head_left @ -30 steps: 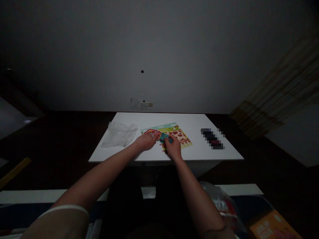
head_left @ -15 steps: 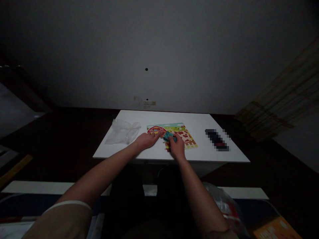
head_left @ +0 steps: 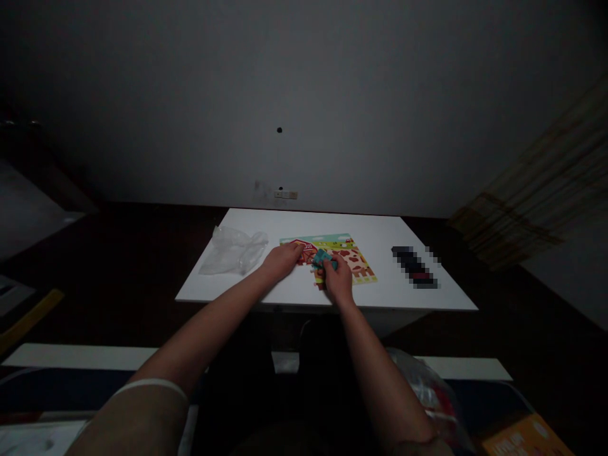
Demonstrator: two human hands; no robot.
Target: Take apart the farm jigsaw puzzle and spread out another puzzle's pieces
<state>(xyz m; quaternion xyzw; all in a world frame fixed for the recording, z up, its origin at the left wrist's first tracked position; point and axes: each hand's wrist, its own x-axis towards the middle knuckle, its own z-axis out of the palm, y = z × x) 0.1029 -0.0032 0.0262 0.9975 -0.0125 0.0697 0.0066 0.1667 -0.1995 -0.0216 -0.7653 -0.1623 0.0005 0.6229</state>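
A jigsaw puzzle [head_left: 354, 256] with a farm picture lies near the middle of the white table. It shows a red barn, green fields and a brown-spotted animal. My left hand [head_left: 283, 258] rests over its left part, by the barn, fingers slightly bent and laid on the surface; what lies beneath them is hidden. Over the lower middle of the picture, my right hand [head_left: 339, 278] is closed on teal puzzle pieces [head_left: 323, 257], pinched between thumb and fingers. How many pieces it holds I cannot tell.
A crumpled clear plastic bag [head_left: 232, 252] lies on the left of the white table [head_left: 294, 221]. On the right is a dark, pixelated object [head_left: 413, 267]. Close to my right arm are another plastic bag [head_left: 422, 386] and an orange package [head_left: 525, 437]. A wall stands behind the table.
My left hand has drawn back a little to the left and its outstretched fingers have bent, uncovering more of the barn. My right hand stays in place with the teal pieces.
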